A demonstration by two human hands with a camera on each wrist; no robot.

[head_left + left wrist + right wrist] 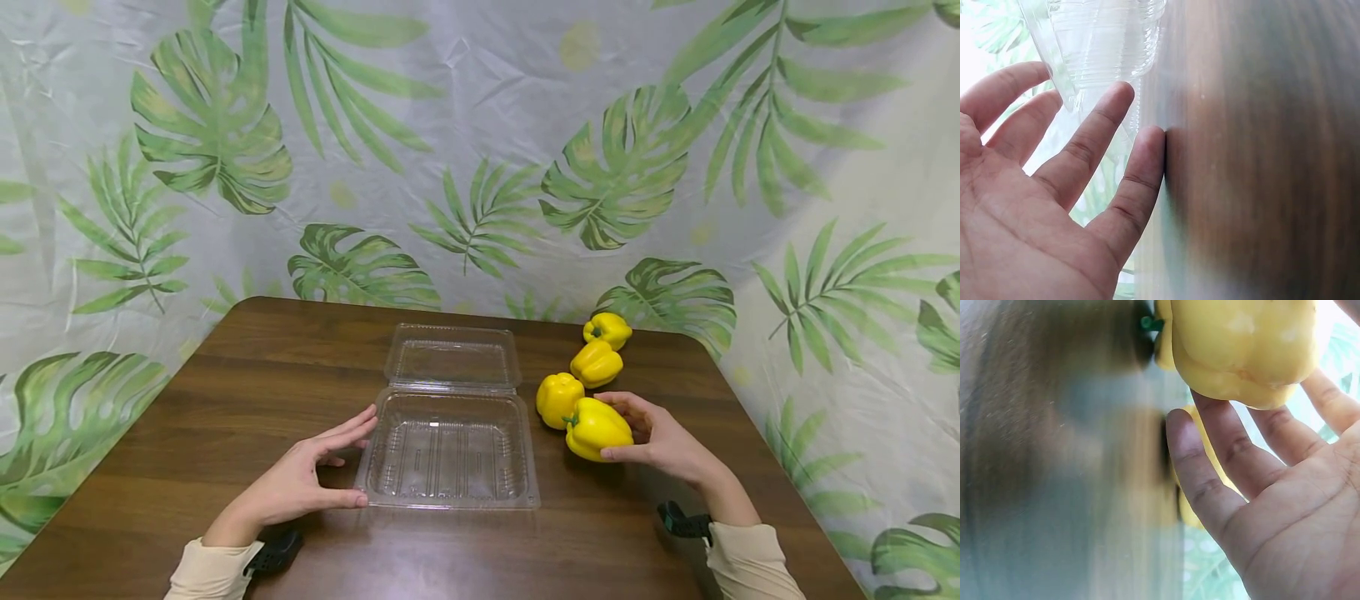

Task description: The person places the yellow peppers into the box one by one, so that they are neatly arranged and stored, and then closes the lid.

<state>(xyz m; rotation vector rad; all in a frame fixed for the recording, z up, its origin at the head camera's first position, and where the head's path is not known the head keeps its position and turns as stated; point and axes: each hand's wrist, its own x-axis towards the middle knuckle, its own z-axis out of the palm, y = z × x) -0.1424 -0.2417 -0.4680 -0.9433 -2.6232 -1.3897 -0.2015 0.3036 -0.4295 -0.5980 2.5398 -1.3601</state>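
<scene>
Plainly, the right hand (660, 437) grasps the nearest yellow pepper (600, 432) in curled fingers (1229, 437), stem (572, 420) pointing left toward the open clear container (453, 467) on the counter (262, 375), its left rim touched by the loosely spread left hand (292, 477)

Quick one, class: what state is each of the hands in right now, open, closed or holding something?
Left hand: open, at the edge of the clear box.
Right hand: holding a yellow pepper.
</scene>
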